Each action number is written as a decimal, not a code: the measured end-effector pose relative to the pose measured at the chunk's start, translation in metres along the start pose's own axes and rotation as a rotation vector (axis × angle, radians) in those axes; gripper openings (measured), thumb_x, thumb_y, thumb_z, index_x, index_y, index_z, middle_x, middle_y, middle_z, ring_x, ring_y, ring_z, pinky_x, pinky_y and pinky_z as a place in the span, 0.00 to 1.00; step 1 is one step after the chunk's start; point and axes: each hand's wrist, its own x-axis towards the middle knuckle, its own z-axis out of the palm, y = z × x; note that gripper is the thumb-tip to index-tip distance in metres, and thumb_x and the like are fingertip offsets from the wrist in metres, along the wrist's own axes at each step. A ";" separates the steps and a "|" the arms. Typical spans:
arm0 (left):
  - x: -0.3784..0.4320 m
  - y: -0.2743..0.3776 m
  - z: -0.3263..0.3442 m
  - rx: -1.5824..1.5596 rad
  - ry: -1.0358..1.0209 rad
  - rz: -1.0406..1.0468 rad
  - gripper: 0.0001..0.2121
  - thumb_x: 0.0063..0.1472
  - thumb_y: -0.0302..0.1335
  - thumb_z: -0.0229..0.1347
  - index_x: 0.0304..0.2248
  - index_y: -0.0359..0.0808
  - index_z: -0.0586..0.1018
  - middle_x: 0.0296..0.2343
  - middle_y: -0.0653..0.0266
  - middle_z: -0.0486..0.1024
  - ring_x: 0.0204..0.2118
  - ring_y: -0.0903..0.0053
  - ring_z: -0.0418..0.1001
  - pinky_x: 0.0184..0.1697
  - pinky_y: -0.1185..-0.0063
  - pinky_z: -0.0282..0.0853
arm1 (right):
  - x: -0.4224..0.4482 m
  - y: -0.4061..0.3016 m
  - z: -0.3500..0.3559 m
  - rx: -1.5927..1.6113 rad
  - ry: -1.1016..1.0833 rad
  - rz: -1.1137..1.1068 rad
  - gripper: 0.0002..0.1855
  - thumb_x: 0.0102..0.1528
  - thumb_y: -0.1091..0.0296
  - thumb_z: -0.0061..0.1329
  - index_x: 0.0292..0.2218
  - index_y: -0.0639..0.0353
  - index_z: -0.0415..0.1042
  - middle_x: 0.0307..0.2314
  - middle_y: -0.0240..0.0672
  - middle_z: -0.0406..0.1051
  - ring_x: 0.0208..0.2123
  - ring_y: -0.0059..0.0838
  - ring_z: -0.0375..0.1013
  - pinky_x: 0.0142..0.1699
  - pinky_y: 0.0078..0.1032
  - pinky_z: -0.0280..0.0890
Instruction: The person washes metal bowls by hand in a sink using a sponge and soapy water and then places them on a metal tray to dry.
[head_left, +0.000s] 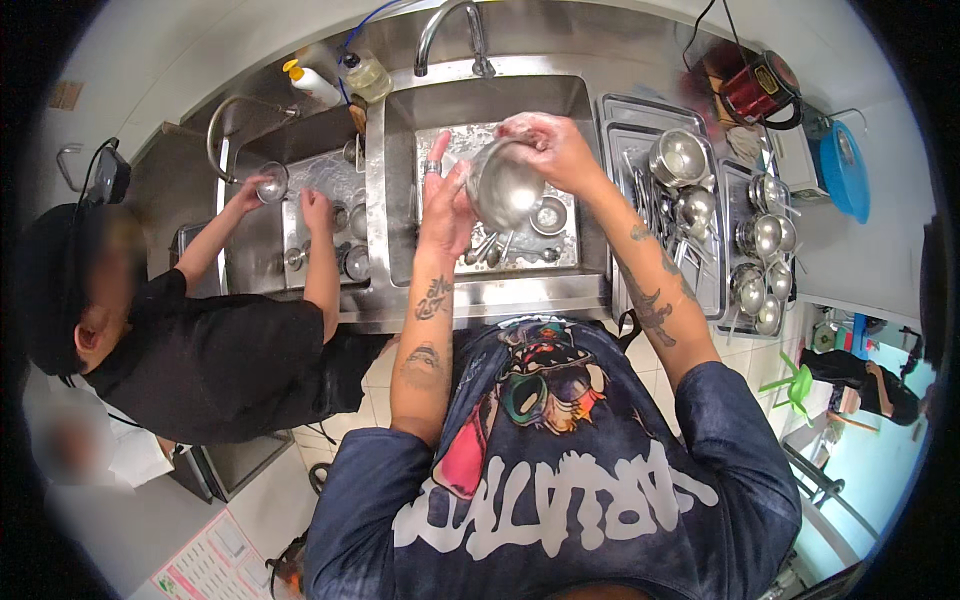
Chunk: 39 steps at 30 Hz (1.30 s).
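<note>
Above the right-hand sink basin (397, 187), I hold a round stainless steel bowl (514, 195), tilted on its side. My left hand (448, 210) has its thumb against the bowl's left edge, with a ring on one raised finger. At the top, my right hand (551, 150) grips the rim, its fingers wet and partly hidden. Lower in the basin, on a wet metal tray (446, 139), lie a small steel bowl (549, 217) and several spoons or ladles (491, 251). A curved faucet (454, 11) stands behind the basin.
To my left, a co-worker (217, 360) holds a clear bowl (271, 182) over the left basin. Metal trays (622, 135) at right carry stacked steel bowls (677, 157) and cutlery. A pump bottle (311, 82), a bottle of pale liquid (366, 75) and a red kettle (760, 88) stand behind.
</note>
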 end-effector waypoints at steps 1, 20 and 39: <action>-0.001 0.002 -0.003 0.056 -0.047 -0.013 0.36 0.59 0.55 0.45 0.60 0.47 0.49 0.54 0.55 0.59 0.56 0.59 0.60 0.56 0.53 0.58 | 0.002 0.000 0.003 0.057 -0.017 0.147 0.14 0.45 0.76 0.55 0.36 0.65 0.74 0.32 0.38 0.75 0.34 0.26 0.74 0.41 0.22 0.67; 0.002 -0.029 -0.016 -0.477 0.211 -0.164 0.27 0.59 0.56 0.43 0.35 0.37 0.74 0.29 0.61 0.73 0.32 0.73 0.73 0.40 0.72 0.71 | -0.045 0.000 0.060 -0.540 -0.225 -0.257 0.36 0.47 0.53 0.55 0.52 0.63 0.60 0.48 0.47 0.63 0.51 0.48 0.62 0.56 0.37 0.59; -0.002 -0.037 -0.020 -0.432 -0.126 -0.137 0.27 0.55 0.41 0.53 0.49 0.31 0.69 0.44 0.58 0.71 0.45 0.71 0.71 0.51 0.73 0.67 | -0.056 -0.026 0.032 -0.557 -0.189 0.053 0.20 0.53 0.53 0.47 0.42 0.56 0.71 0.45 0.47 0.64 0.46 0.50 0.64 0.47 0.38 0.64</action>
